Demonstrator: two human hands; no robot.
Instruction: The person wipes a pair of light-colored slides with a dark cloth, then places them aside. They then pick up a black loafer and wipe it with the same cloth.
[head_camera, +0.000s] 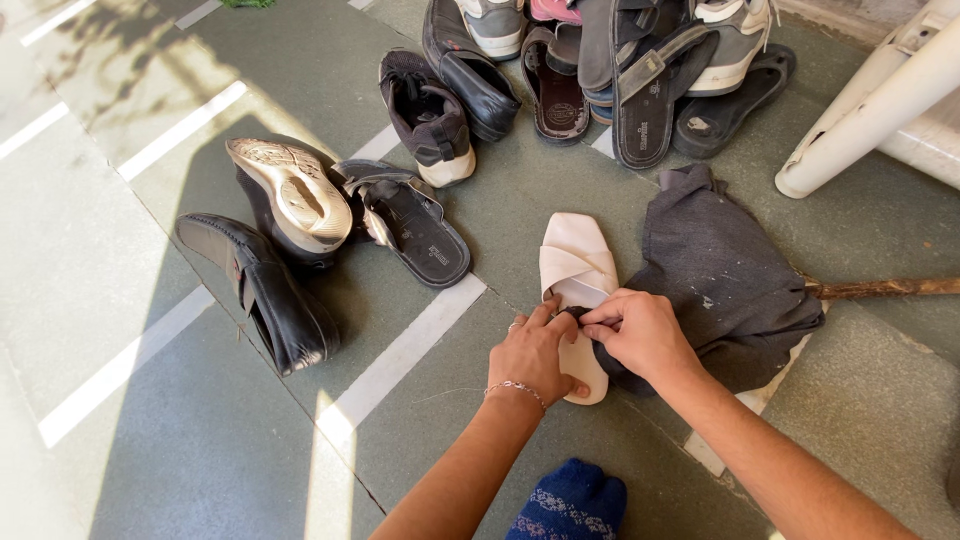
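Fingertips of both hands meet on the cream sandal (573, 268) mid-sole. Left hand (535, 355) clamps the heel end, fingers closed on it; right hand (640, 335) pinches a fold of the grey cloth (725, 270) against the strap. Sandal lies flat on the floor (200, 450), cloth touching its right side. Judgement: keep the heel pinned, rub in short strokes with a tight wad. Black shoes (265, 290) lie well left; shoe pile (600, 60) beyond.
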